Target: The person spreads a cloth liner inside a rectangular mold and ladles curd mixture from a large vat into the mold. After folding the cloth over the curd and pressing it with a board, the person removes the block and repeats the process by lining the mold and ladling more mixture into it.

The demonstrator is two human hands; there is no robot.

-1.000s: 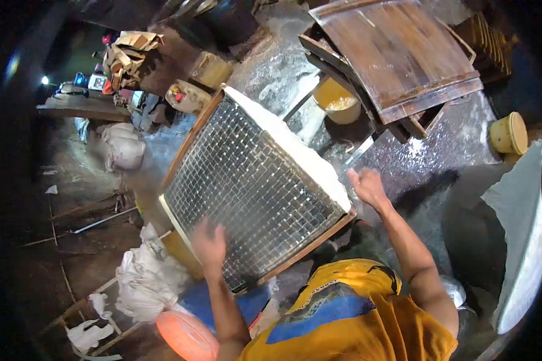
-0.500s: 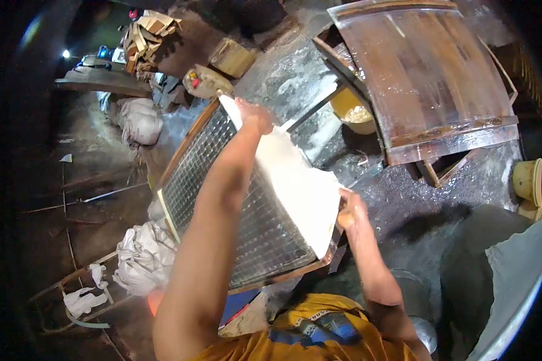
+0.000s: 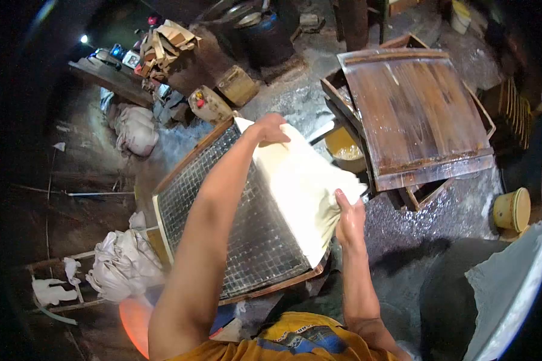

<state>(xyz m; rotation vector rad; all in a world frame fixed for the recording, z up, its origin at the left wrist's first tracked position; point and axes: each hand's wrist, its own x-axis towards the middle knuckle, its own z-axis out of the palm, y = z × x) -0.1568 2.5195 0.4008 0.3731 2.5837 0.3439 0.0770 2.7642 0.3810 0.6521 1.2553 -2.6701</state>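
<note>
A wooden-framed grid screen (image 3: 253, 240) lies tilted before me, its dark mesh showing on the left and lower side. White cloth (image 3: 298, 180) covers its right part. At the upper edge of the cloth, my left hand (image 3: 272, 129) is closed on it. My right hand (image 3: 349, 216) grips the gathered right edge of the cloth, thumb on top, and the cloth wrinkles there.
A wet wooden board (image 3: 418, 114) rests on a frame at upper right, beside a yellow bucket (image 3: 343, 144). Another bucket (image 3: 512, 209) stands far right. Jerrycans (image 3: 209, 105), white bundled cloth (image 3: 123, 265) and a grey sheet (image 3: 509, 289) lie around.
My left hand has gone from over the mesh to the cloth's upper edge. My right hand has taken hold of the cloth, which now spreads and bunches toward the right.
</note>
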